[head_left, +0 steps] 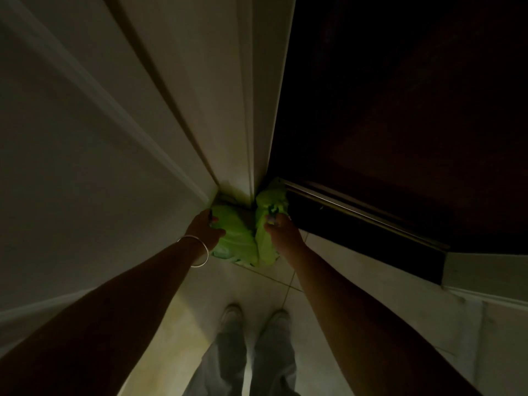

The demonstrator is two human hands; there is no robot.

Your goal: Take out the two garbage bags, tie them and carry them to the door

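The head camera looks straight down in a dim hallway. Two bright green garbage bags sit on the floor (274, 284), in the corner where a pale wall (71, 167) meets a dark door (414, 124).

The left bag (237, 238) lies beside the white corner post (237, 138). Its long side runs from the corner back toward the person's feet. It leans a little to the right as it comes back. The right bag (267, 221) sits just beside it, and the two bags touch near their lower ends. The right bag is also long from the door end to the feet end. Its bunched, knotted top (274, 208) is up near the bottom edge of the dark door.

The left hand (207, 227) reaches down and rests on the left side of the left bag. Its fingers curl around the bag's edge, so it looks like it is gripping the bag. A thin silver bangle (200, 251) hangs on that wrist.

The right hand (281, 228) reaches down to the right bag. Its fingers are closed around the bunched top of the bag.

Both arms are bare and stretch down from the bottom corners. Two pale shoes (254, 318) and grey trouser legs (257, 364) show below, standing on the light floor tiles.
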